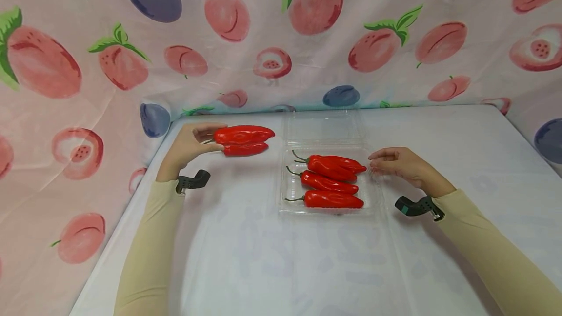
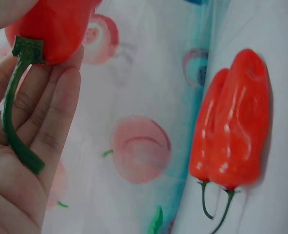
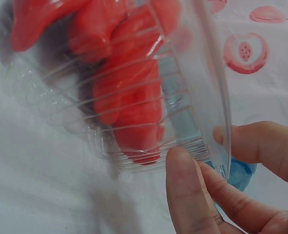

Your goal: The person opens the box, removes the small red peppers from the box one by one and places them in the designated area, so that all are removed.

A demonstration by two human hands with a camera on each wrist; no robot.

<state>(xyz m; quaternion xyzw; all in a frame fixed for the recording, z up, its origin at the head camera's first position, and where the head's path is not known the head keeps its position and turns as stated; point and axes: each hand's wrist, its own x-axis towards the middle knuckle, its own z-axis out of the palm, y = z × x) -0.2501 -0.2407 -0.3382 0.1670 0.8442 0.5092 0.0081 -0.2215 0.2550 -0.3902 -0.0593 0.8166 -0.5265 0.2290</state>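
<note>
My left hand (image 1: 186, 146) holds a red pepper (image 2: 56, 29), its thick green stem pointing back along the palm. Two more red peppers (image 2: 240, 126) lie side by side on the table near it, and in the head view the held one overlaps this group. At the right, my right hand (image 1: 401, 164) pinches the rim of a clear plastic container (image 1: 328, 211) between thumb and fingers. Several red peppers (image 1: 329, 180) lie inside, stems to the left. The right wrist view shows the fingertips (image 3: 182, 165) at the ribbed side wall.
The container's clear lid (image 1: 322, 127) is folded back flat toward the rear of the white table (image 1: 246, 247). A cloth printed with fruit (image 1: 228, 16) hangs behind and along the sides. Both wrists carry a black camera mount (image 1: 193, 180).
</note>
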